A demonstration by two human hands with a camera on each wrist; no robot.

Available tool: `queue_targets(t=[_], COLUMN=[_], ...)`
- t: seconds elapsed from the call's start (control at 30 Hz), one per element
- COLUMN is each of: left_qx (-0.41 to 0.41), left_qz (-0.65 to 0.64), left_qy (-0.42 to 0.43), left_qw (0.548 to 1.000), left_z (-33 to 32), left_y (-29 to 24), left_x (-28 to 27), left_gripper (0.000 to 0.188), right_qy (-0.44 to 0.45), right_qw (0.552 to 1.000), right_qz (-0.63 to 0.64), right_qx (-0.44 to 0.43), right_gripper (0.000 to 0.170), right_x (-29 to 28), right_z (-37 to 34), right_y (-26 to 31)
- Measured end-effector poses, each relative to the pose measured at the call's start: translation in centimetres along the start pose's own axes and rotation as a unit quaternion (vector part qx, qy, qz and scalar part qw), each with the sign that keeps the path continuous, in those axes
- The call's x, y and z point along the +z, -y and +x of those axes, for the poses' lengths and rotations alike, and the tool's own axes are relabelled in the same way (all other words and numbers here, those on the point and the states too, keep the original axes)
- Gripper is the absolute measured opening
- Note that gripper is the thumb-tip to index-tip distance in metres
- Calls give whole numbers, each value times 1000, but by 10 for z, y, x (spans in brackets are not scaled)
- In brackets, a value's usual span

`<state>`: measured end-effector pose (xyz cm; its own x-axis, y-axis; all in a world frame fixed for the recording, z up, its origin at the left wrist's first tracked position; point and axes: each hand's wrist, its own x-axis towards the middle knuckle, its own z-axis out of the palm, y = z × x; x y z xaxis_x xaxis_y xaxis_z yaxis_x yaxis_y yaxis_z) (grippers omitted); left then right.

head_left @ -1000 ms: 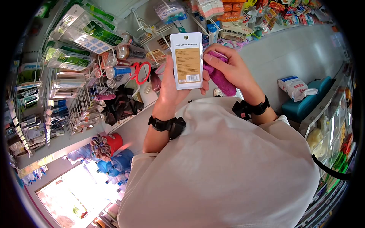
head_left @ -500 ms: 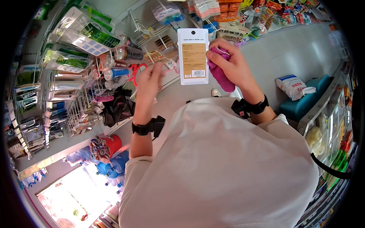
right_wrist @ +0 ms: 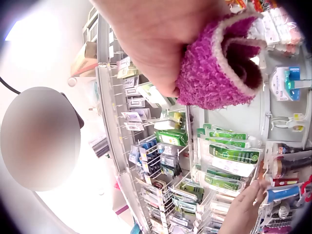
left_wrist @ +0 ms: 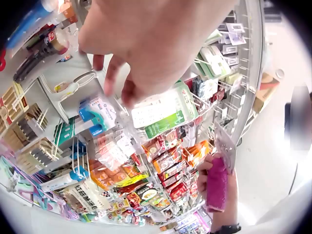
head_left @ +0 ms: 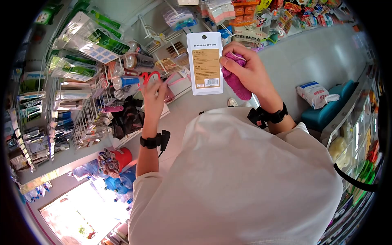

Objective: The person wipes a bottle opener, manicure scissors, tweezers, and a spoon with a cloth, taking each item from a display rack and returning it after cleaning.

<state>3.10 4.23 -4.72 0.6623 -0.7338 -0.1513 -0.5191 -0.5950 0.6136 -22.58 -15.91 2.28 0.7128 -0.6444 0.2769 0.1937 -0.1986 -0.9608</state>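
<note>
In the head view, my right hand (head_left: 251,69) grips a rolled purple towel (head_left: 237,85) against the palm. Its thumb and fingers also pinch the right edge of a flat white package (head_left: 206,87), whose brown printed label and barcode face up. The towel (right_wrist: 202,73) shows its pale hem and rolled end in the right wrist view. Away to the left, my left hand (head_left: 152,102) is raised with loosely bent fingers and nothing in them. It overlaps red loop handles (head_left: 145,76) on the hanging display.
Racks of hanging packets (head_left: 108,38) line the left side. A red bucket (head_left: 122,158) and blue water bottles stand on the lower left. At right, a white bag (head_left: 314,94) rests against a teal stool (head_left: 332,102), beside a clear-fronted case (head_left: 347,130).
My left hand has let go of the white package and moved left to the hanging goods. The right hand has kept the towel and the package, with only a slight shift.
</note>
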Motion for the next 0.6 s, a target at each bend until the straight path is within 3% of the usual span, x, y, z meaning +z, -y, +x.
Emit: queue_targets(t=[0.03,0.07,0.1,0.13,0.17,0.23,0.3,0.33,0.37,0.43,0.47,0.6], left_qx=[191,369,368,297,216,222,216,329,347,470,534,608], left_qz=[88,172,170,45,-82,-134,-212,-205,-219,-425,-434,-349], left_qy=[-120,-233,-234,-144,-48,-44,-104,-114,-190,-49,-2,37], left_qw=[970,883,884,943,972,965,947,915,892,772,726,712], left_z=[0,-2,-2,-1,-2,-13,-38,-41,-52,-101,-116,-122], left_y=[-15,-28,-32,-33,-36,-70,-123,-124,-143,-214,-232,-235], left_x=[-3,-9,-17,-30,-44,-90,-138,-169,-190,-225,-232,-238], left_gripper=[18,25,25,28,31,41,40,41,41,72,71,70], right_qy=[1,3,5,6,8,15,20,23,25,25,23,32], right_qw=[1000,1000,1000,1000,999,1000,999,999,999,999,999,999], right_qz=[1,2,0,12,24,-4,-33,-30,-27,-21,-11,-35], right_qx=[0,0,0,12,24,6,-11,-8,-5,8,22,2], right_gripper=[14,14,14,14,14,14,15,15,15,15,15,14], right_x=[1,1,1,2,2,2,2,2,4,4,6,6], right_z=[0,1,1,1,1,3,5,5,6,5,5,7], right_y=[0,0,1,3,4,4,4,4,4,7,8,4])
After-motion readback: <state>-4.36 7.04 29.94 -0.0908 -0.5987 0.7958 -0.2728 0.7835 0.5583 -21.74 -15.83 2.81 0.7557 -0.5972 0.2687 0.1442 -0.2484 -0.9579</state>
